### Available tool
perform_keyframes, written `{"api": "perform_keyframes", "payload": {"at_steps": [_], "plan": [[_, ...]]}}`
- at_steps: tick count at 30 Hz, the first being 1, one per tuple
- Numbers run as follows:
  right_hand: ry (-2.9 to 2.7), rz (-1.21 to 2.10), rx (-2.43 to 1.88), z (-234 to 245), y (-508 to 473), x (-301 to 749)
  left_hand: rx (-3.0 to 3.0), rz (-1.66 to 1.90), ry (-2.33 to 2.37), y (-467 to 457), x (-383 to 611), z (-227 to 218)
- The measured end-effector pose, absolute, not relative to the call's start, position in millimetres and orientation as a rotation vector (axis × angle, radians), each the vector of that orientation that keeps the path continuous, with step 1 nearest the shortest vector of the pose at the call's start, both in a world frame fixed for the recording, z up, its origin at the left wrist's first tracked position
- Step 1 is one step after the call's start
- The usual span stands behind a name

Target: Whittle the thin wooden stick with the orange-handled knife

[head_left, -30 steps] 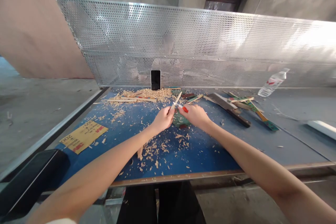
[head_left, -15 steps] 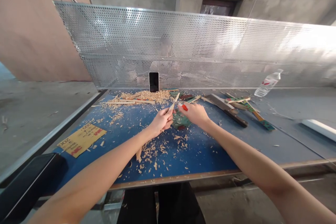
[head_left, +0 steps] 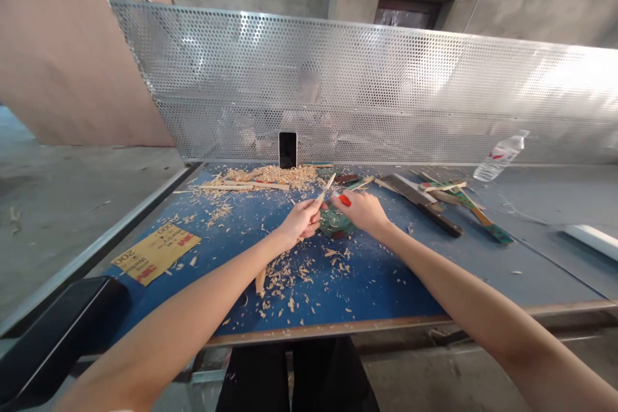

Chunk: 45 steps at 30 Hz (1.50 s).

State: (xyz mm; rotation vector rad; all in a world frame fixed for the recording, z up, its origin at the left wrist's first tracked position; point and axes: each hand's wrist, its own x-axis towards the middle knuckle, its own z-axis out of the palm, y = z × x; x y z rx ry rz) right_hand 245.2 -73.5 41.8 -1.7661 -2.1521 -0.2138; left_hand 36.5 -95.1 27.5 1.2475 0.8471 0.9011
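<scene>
My left hand (head_left: 303, 222) is closed round a pale wooden stick (head_left: 326, 189), whose narrow end points up and away from me. Close beside it on the right, my right hand (head_left: 364, 209) is wrapped round a red-handled knife (head_left: 344, 200). The knife's blade is small and hard to make out near the stick, and I cannot tell whether they touch. Beneath the hands lies a dark green patterned piece (head_left: 338, 225), partly covered. Wood shavings (head_left: 294, 273) are scattered over the blue tabletop (head_left: 386, 293) in front of me.
A phone (head_left: 288, 150) stands upright behind a shavings heap (head_left: 263, 175), before a perforated metal panel (head_left: 232, 77). Rightward lie a cleaver-like blade with dark handle (head_left: 439, 219), painted wood strips (head_left: 487, 225) and a tilted plastic bottle (head_left: 501, 156). Sandpaper (head_left: 157, 252) and a black case (head_left: 62, 335) are left.
The whole view has shifted slightly, so everything appears a little further right. Both hands keep their grips, with the stick and the knife still close together.
</scene>
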Motion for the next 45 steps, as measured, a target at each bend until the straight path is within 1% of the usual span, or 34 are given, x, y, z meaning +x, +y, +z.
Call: {"api": "perform_keyframes", "payload": {"at_steps": [6, 12, 15, 18, 21, 24, 27, 30, 35, 39, 42, 45], "plan": [[-2.136, -0.284, -1.791, 38, -70, 247, 1.569, 0.944, 1.037, -90, 36, 20], [-2.06, -0.25, -1.862, 40, -58, 261, 1.356, 0.845, 0.954, -97, 37, 26], [-1.958, -0.228, -1.94, 43, -45, 284, 1.382, 0.761, 0.903, -104, 39, 30], [-1.866, -0.204, -1.934, 44, -34, 301, 1.458, 0.778, 0.869, -108, 40, 30], [-1.851, -0.184, -1.831, 42, -34, 302, 1.512, 0.857, 0.921, -109, 40, 31], [-1.93, -0.148, -1.619, 40, -43, 288, 1.526, 0.914, 0.984, -108, 36, 33], [-2.029, -0.064, -1.448, 36, -57, 271, 1.531, 0.922, 0.99, -107, 35, 34], [-2.112, -0.05, -1.384, 31, -68, 258, 1.518, 0.917, 0.955, -107, 35, 32], [-2.188, -0.147, -1.393, 28, -71, 256, 1.676, 0.97, 0.94, -104, 34, 22], [-2.198, -0.344, -1.493, 32, -66, 261, 1.816, 1.002, 0.966, -98, 33, 21], [-2.192, -0.453, -1.55, 37, -64, 263, 1.822, 1.009, 0.992, -97, 37, 26], [-2.191, -0.483, -1.59, 39, -64, 262, 1.696, 0.976, 0.97, -98, 42, 32]]}}
